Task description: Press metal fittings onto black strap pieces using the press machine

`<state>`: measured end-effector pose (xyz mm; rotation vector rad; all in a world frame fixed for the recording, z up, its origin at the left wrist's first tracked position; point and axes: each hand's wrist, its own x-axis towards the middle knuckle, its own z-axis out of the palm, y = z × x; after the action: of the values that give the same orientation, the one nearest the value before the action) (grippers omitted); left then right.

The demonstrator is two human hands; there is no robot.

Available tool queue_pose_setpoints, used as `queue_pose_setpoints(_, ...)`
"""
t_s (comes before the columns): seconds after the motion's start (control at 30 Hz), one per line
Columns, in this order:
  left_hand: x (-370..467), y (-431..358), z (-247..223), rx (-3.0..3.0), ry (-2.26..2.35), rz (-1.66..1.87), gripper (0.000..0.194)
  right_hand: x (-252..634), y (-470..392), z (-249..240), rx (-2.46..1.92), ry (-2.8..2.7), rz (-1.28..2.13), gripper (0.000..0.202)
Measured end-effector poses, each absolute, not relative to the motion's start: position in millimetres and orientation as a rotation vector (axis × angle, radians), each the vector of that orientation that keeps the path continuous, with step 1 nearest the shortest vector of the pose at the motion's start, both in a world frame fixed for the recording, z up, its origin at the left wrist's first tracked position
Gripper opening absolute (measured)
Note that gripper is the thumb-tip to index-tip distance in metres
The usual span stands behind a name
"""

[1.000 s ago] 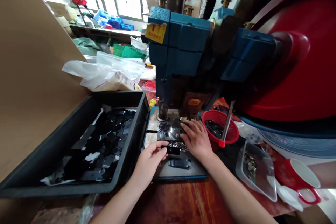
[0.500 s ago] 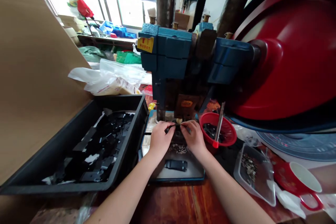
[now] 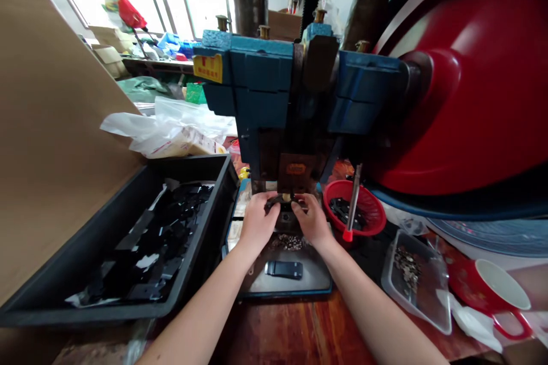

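Observation:
At the foot of a blue punch press [image 3: 261, 85], both hands work under the ram [image 3: 296, 168]. My left hand [image 3: 259, 219] is closed, its thumb and fingers pinching a small black strip [image 3: 273, 202]. My right hand [image 3: 312, 221] is closed too, pinching at the strip's other side; dark material shows by its fingertips. A small pale brass-coloured part [image 3: 286, 198] is visible between the two hands. Below them, small metal pieces [image 3: 289, 242] lie heaped on the press base [image 3: 261, 282]. Another flat black piece [image 3: 283, 269] rests nearer me on that base.
A black tray [image 3: 182, 279] of black scraps stands left, beside a cardboard sheet [image 3: 64, 125]. To the right are a red basket [image 3: 379, 218] of black pieces with a red-tipped rod [image 3: 354, 199], a clear tub [image 3: 436, 308] of metal pieces, a red mug [image 3: 483, 285] and a large red wheel [image 3: 462, 97].
The camera view has shifted slightly. My hands have drawn a little apart, showing more of the black strip and the brass-coloured part between them.

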<state>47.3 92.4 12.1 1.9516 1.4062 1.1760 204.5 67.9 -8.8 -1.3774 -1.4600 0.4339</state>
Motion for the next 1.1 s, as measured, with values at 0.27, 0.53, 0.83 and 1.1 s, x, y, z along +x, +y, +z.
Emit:
queue_pose_setpoints(0.27, -17.6, -0.6, 8.5, 2.323, 1.375, 1.096, 0.018, 241.6, -26.0, -12.2, -1.479, -1.837, 0.247, 0.018)
queue_pose_setpoints(0.53, -43.8, -43.9, -28.9, 2.555, 1.377, 0.928, 0.027, 245.4, -74.0, -37.5, -1.572, -2.155, -0.036, 0.030)
queue_pose_setpoints(0.83, -44.3, -40.1, -36.3, 2.569, 1.421, 0.885, 0.030, 244.4, -85.0, -45.8, -1.605, -2.103, -0.076, 0.034)
queue_pose_setpoints(1.1, -44.1, -42.5, -36.0, 2.605, 1.481, 0.741, 0.040, 245.4, -94.8, -52.4, -1.472, -2.115, -0.128, 0.025)
